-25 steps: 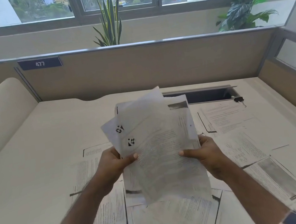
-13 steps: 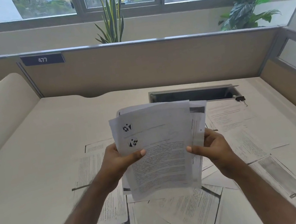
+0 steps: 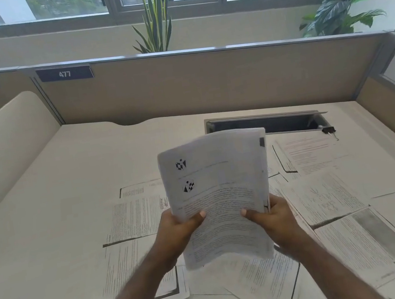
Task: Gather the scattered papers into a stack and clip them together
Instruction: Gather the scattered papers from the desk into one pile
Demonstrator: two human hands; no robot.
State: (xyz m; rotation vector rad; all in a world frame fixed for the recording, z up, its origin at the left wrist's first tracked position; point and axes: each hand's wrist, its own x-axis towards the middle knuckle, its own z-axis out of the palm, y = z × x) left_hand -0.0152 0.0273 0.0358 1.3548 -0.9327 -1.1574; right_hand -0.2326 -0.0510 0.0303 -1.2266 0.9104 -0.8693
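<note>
Both hands grasp the paper stack (image 3: 219,192) upright above the desk (image 3: 44,197): left hand (image 3: 178,231) and right hand (image 3: 269,218), thumbs pressed across the front sheet.

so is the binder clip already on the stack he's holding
No, the binder clip lies on the desk by the cable slot, apart from the stack held by the left hand and right hand.

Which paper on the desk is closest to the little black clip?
The white printed sheet at the far right of the cream desk, just below the dark cable slot. The black binder clip sits by its top right corner; the others lie nearer the person.
</note>
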